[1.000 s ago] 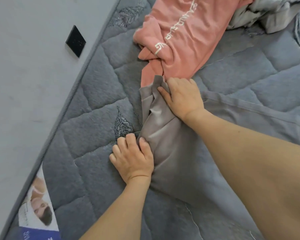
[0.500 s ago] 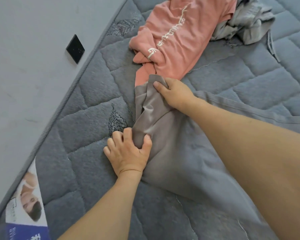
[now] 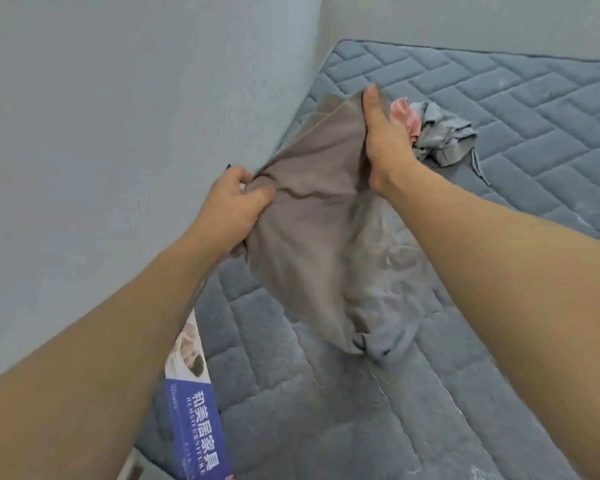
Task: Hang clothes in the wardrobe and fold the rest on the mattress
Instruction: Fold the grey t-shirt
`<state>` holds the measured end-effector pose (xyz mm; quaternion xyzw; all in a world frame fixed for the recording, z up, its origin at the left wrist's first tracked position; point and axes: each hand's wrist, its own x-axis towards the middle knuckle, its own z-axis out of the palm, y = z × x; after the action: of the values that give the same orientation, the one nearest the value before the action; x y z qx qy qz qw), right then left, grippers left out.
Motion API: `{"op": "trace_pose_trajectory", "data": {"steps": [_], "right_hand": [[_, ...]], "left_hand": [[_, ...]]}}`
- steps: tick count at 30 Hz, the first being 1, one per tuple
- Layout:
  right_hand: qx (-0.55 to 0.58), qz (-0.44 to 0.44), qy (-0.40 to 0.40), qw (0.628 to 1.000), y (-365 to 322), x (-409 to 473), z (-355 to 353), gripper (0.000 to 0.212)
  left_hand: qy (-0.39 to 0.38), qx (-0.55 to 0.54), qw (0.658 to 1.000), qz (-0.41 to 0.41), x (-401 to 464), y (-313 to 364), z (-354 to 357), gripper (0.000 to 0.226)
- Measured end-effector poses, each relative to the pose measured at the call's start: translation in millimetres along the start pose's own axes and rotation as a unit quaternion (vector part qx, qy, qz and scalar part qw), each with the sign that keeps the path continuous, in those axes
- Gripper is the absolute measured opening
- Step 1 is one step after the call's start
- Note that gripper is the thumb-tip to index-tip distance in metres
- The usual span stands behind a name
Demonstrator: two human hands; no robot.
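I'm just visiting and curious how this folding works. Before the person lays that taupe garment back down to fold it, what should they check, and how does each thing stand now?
1. Left hand grips the taupe garment: ok.
2. Right hand holds its upper edge: ok.
3. Garment lifted free of the mattress: not ok, its lower end trails there.
4. Garment spread flat between the hands: not ok, it sags and creases.
5. Pink garment and grey garment lie apart: ok.
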<state>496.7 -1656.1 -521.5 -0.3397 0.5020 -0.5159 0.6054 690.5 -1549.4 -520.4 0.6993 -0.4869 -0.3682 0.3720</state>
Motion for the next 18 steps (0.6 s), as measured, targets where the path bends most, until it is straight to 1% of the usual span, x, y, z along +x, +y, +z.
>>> {"op": "trace_pose_trajectory", "data": {"steps": [1, 2, 3, 4, 5, 6, 8, 11, 13, 16, 18], "right_hand": [[0.033, -0.012, 0.004, 0.999, -20.7, -8.2, -2.6, 0.030], [0.057, -0.014, 0.012, 0.998, -37.6, -15.7, -9.5, 0.032], [0.070, -0.012, 0.024, 0.997, -49.9, -23.1, -19.8, 0.040], [0.077, -0.006, 0.035, 0.996, -58.2, -30.7, -32.4, 0.050], [0.084, 0.000, 0.046, 0.995, -64.5, -38.2, -47.9, 0.054], [0.091, 0.006, 0.057, 0.994, -68.0, -45.5, -66.5, 0.053], [0.100, 0.013, 0.083, 0.991, -68.2, -60.6, -112.2, 0.043], [0.101, 0.046, 0.107, 0.988, -49.0, -83.8, -197.5, 0.045], [0.104, 0.084, 0.126, 0.983, -25.2, -101.8, -262.8, 0.045], [0.151, 0.150, 0.177, 0.961, 23.1, -143.7, -366.3, 0.030], [0.185, 0.190, 0.236, 0.935, 55.5, -177.4, -430.6, 0.028]], "left_hand": [[-0.022, 0.017, 1.000, 0.009, -9.7, 27.2, -11.3, 0.020], [-0.055, 0.033, 0.998, 0.012, -21.8, 52.4, -15.8, 0.017], [-0.094, 0.049, 0.994, 0.010, -36.4, 75.9, -13.8, 0.016], [-0.136, 0.062, 0.989, 0.002, -51.5, 96.2, -6.4, 0.021], [-0.174, 0.084, 0.981, -0.008, -65.8, 111.8, 6.0, 0.026], [-0.204, 0.114, 0.972, -0.013, -79.8, 123.0, 22.9, 0.029], [-0.247, 0.167, 0.954, -0.012, -107.2, 132.4, 69.1, 0.029], [-0.311, 0.189, 0.931, -0.025, -150.4, 124.4, 156.4, 0.028], [-0.366, 0.174, 0.913, -0.048, -182.3, 106.4, 217.1, 0.026], [-0.468, 0.124, 0.868, -0.115, -238.5, 62.8, 308.2, 0.026], [-0.518, 0.117, 0.832, -0.162, -279.8, 30.4, 362.9, 0.031]]}}
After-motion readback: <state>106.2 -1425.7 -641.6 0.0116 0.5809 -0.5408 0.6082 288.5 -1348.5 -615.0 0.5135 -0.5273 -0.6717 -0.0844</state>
